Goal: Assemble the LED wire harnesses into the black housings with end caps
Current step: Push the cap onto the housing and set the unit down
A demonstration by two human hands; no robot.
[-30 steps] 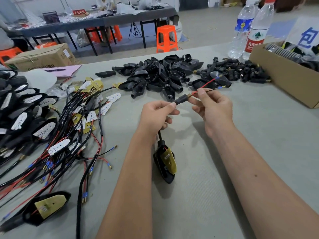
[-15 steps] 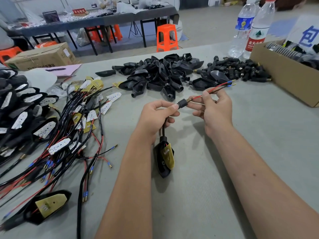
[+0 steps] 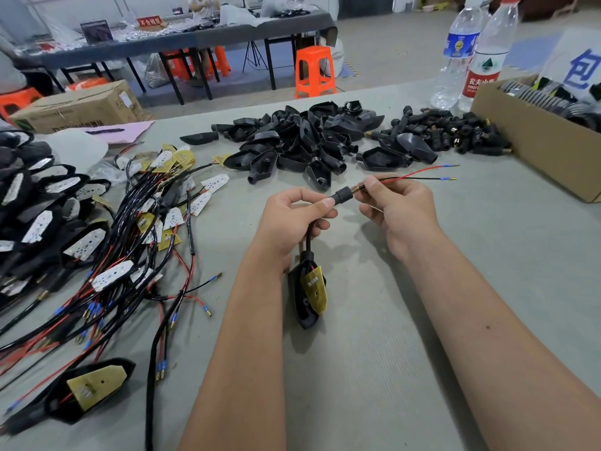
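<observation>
A grey table (image 3: 374,369) fills the near view. At its near left lies a finished housing (image 3: 87,390) with a yellow board in it, then a tangle of wire harnesses (image 3: 136,255) with white and yellow boards. Further left sits a heap of assembled units (image 3: 35,203). Toward the far edge lie a pile of empty black housings (image 3: 302,141) and, right of it, a heap of end caps (image 3: 455,133). A cardboard box (image 3: 533,141) and two water bottles (image 3: 468,60) stand at the far right. Beyond are a concrete floor, an orange stool (image 3: 313,71) and a long dark table (image 3: 182,43).

Since a second ago, the red and black wires (image 3: 419,175) have been drawn further out through the end cap, and the hanging housing (image 3: 307,294) has tilted slightly.

The left hand (image 3: 292,219) curls round the black cable, thumb and forefinger pinching the end cap (image 3: 343,194). The right hand (image 3: 396,209) pinches the wires just beyond the cap's brass tip, its other fingers loosely bent.
</observation>
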